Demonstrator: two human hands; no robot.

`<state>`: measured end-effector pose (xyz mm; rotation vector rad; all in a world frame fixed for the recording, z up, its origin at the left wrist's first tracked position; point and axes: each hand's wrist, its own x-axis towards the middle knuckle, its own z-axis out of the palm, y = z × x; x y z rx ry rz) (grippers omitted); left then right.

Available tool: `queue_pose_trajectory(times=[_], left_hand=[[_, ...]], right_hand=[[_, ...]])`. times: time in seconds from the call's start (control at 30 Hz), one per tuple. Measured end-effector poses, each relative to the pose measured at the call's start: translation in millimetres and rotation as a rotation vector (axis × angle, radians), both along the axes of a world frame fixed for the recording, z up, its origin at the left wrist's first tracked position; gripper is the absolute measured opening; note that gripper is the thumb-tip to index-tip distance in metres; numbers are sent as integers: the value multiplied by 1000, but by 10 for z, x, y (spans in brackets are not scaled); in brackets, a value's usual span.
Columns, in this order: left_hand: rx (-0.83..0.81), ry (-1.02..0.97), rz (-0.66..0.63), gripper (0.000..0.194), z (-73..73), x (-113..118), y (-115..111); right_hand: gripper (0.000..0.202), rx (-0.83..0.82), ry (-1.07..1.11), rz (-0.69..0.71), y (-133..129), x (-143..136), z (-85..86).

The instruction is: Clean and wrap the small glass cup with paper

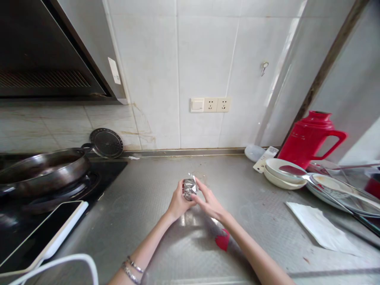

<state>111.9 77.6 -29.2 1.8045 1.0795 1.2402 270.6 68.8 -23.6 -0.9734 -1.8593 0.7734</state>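
Over the middle of the steel counter I hold a small, shiny silver object [189,189] with a faceted or crinkled surface; its exact kind is unclear. My left hand [179,202] is wrapped around its left side and underside. My right hand [210,202] grips it from the right, thumb in front and fingers behind. A thin, clear or shiny edge sticks up at its top. Partly hidden beneath my right forearm, a greyish item with a red patch [222,240] lies on the counter.
A pan [44,170] sits on the black stove at left, with a phone [44,233] and white cable [74,258] nearer me. Stacked bowls [283,180], a ladle [292,170], a red thermos jug [308,138] and a white tissue [322,227] are at right.
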Motion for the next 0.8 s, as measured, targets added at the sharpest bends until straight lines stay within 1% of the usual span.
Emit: queue_pose_trajectory(times=[0.1,0.2,0.3,0.37,0.47,0.53,0.6,0.73,0.8], left_hand=[[-6,2,12,73,-18,-3,17],[2,23,11,70,-30,6,13],[18,39,-8,65,-30,12,-7],[35,32,-36,68,-33,8,-13],[47,9,-79,77,-46,-8,0],[48,-3,-83,77,-51,-18,15],[51,-3,-75,76,-43,-21,22],[36,25,-77,72,-12,-9,5],[30,43,-87,71,-18,-1,-1]], right_hand=[[60,171,-98,-6,-11,39,7],[57,249,-111,29,-36,56,54],[53,239,-99,38,-50,58,96],[52,177,-81,16,-39,53,99],[51,54,-50,-52,-4,43,76],[51,24,-36,-82,7,36,64],[50,63,-29,-76,-4,33,69],[46,184,-27,-8,-74,30,119],[44,194,-26,12,-93,28,139]])
